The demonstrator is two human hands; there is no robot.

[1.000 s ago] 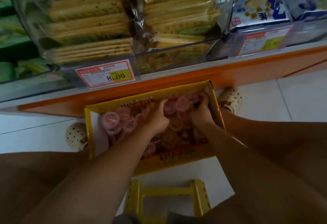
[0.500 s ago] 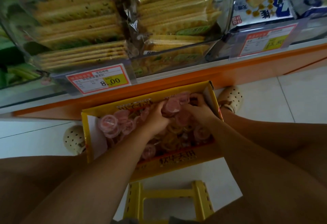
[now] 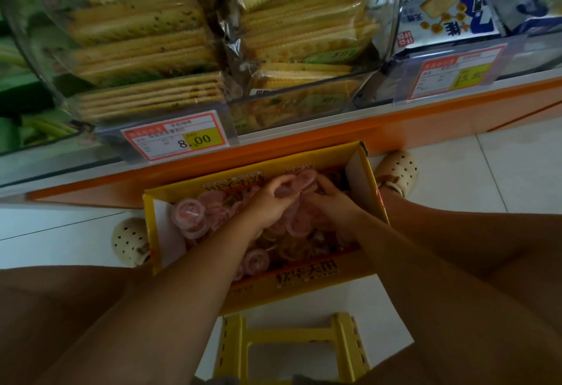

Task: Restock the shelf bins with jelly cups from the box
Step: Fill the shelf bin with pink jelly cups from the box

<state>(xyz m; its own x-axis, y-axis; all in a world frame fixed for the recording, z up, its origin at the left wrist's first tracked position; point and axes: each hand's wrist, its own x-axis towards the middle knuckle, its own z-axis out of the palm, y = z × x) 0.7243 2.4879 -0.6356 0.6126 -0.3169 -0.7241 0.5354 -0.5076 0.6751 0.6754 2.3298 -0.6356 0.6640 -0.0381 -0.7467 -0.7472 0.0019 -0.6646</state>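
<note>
Head view: looks down at a yellow box (image 3: pixel 304 281) on the pale tiled floor (image 3: pixel 486 171), in the middle of the frame, between the person's bare knees.
Box: open at the top, its far wall close against the orange shelf base (image 3: pixel 395 129); dark lettering runs along the near wall.
Jelly cups (image 3: pixel 190 217): heaped loose inside the box – pink ones at the left and centre, amber ones lower down in the middle.
Left hand (image 3: pixel 270 202): inside the box near its far wall, fingers curled round a few pink cups.
Right hand (image 3: pixel 331 205): just beside the left, fingertips nearly meeting it, fingers bent over and gripping the same small cluster of pink cups, which sits above the rest of the heap.
Shelf bins (image 3: pixel 304 101): clear-walled, across the top of the frame, packed with wrapped crackers (image 3: pixel 146 53); blue-and-white packets (image 3: pixel 450 13) fill the upper right.
Price tags: one reading 8.00 (image 3: pixel 178 138) at centre left, another (image 3: pixel 456 76) at the right, its figures blurred.
Shoes: cream perforated clogs – one (image 3: pixel 130 240) left of the box, one (image 3: pixel 395 171) at its far right corner.
Stool (image 3: pixel 292 351): yellow plastic, at the bottom centre, nearer than the box.
</note>
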